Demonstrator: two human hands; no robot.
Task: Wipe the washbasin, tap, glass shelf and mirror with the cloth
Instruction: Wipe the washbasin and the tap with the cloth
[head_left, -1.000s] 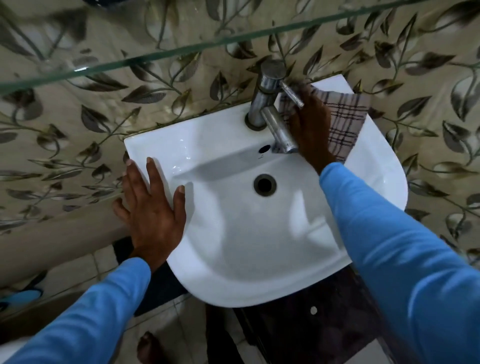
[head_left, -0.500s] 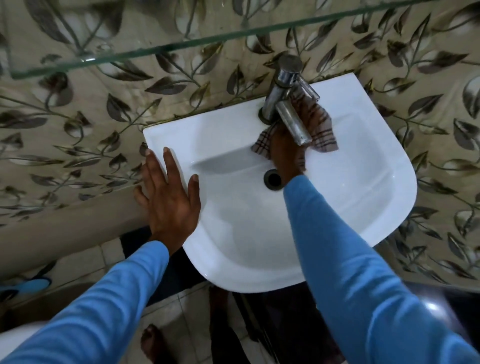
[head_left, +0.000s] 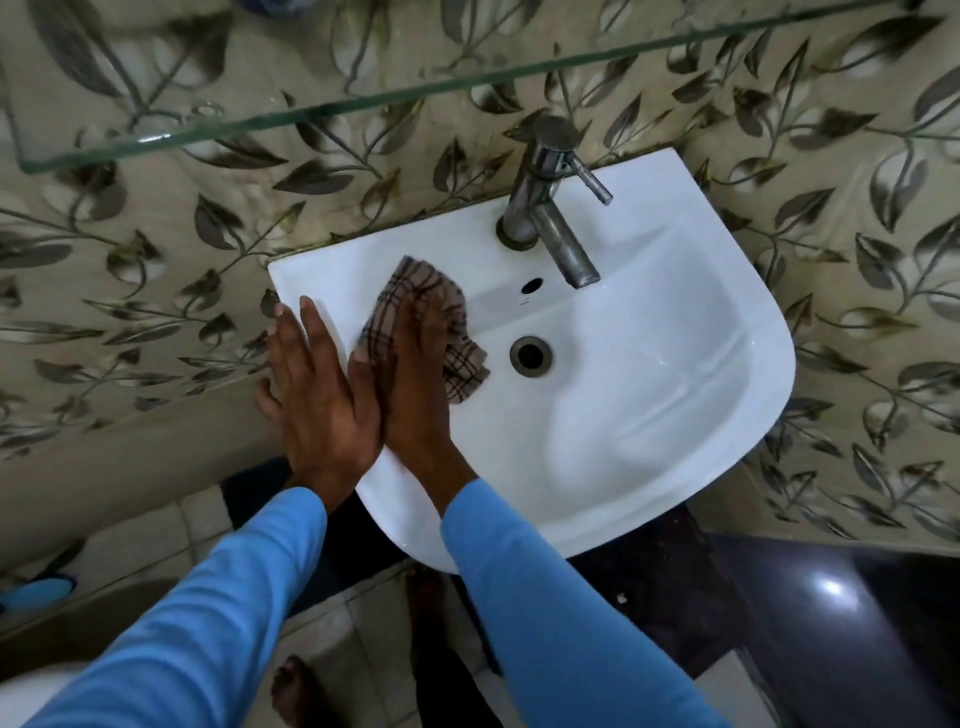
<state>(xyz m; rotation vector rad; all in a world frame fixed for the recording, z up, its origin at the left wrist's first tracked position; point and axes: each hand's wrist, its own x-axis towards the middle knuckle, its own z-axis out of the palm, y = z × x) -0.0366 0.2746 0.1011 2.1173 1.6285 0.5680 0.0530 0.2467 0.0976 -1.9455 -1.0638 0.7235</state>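
Observation:
The white washbasin hangs on a leaf-patterned wall. Its steel tap stands at the back rim, spout pointing over the bowl, lever sticking out to the right. My right hand presses a brown checked cloth flat on the basin's left inner slope, left of the drain. Beside it, my left hand lies flat on the basin's left rim, fingers spread, holding nothing. The glass shelf runs across the top, above the basin. No mirror is in view.
A tiled floor lies below the basin, with my bare foot on it. A dark glossy surface sits at the lower right. The wall ledge runs left of the basin. A blue object lies at the far left.
My right hand has carried the cloth from the tap down and left into the bowl's left side, next to my left hand. The left hand stays on the rim.

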